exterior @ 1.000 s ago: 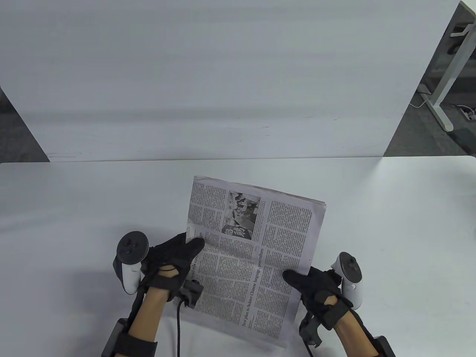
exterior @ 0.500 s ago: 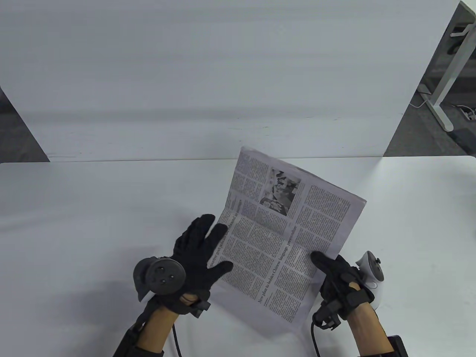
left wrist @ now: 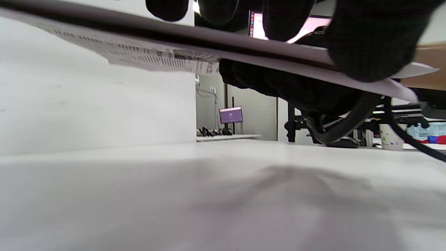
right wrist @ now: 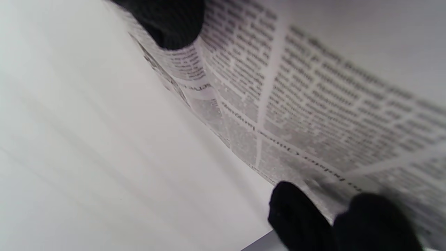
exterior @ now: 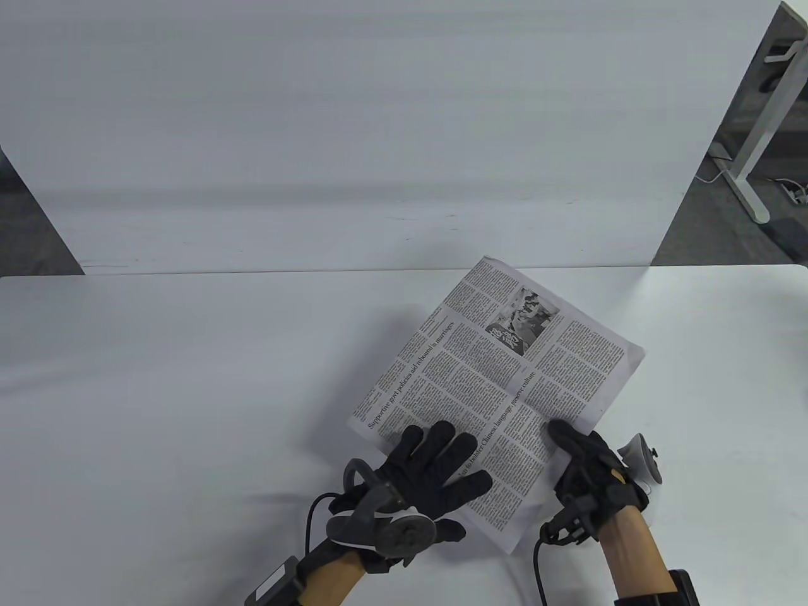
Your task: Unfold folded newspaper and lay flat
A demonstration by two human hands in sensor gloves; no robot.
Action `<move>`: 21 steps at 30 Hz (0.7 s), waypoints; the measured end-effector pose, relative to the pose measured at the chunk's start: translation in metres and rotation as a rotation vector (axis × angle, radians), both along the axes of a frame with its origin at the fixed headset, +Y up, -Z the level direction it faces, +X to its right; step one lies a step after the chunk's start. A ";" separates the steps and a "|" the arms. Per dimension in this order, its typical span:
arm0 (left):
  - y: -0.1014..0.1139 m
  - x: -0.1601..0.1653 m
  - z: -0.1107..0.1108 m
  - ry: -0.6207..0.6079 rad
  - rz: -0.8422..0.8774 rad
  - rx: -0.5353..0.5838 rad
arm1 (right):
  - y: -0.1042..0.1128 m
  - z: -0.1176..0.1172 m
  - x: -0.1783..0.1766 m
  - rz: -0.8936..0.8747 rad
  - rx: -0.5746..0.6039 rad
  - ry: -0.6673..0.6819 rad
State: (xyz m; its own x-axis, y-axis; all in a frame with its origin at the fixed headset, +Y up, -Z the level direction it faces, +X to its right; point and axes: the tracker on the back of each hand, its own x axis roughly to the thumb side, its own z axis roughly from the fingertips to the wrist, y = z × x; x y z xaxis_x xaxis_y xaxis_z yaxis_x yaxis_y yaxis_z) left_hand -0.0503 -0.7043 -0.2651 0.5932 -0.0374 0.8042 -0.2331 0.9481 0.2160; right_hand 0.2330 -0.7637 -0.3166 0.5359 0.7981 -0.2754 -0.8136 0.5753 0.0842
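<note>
The folded newspaper [exterior: 499, 379] lies at a diagonal over the right middle of the white table [exterior: 158, 391], printed side up with a small photo near its far corner. My left hand [exterior: 435, 461] rests with its fingers spread flat on top of the near left corner. In the left wrist view the newspaper [left wrist: 146, 55] shows edge-on, held above the table, with my fingers [left wrist: 366, 42] over it. My right hand [exterior: 581, 461] pinches the near right edge, thumb on top. In the right wrist view the newspaper [right wrist: 313, 104] sits between my thumb [right wrist: 167, 21] and fingers [right wrist: 303, 219].
A tall white board [exterior: 353, 126] stands along the table's far edge. A white desk leg [exterior: 754, 145] and floor cables are beyond the board at the far right. Glove cables [exterior: 536, 568] hang near the front edge.
The newspaper swung right and turned clockwise, lying at a lower angle. My left hand moved from the left edge to lie spread on top of the near corner. My right hand kept its grip.
</note>
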 end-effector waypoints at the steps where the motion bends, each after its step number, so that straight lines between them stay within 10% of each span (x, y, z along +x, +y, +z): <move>1: -0.001 0.001 0.000 -0.001 -0.004 0.001 | 0.000 0.000 0.000 -0.002 -0.002 0.001; 10: 0.006 -0.002 0.001 0.031 0.189 0.151 | -0.002 0.002 -0.008 -0.061 -0.022 0.023; 21: 0.013 -0.040 -0.038 0.198 0.754 -0.472 | 0.018 0.010 -0.041 -0.144 0.243 0.281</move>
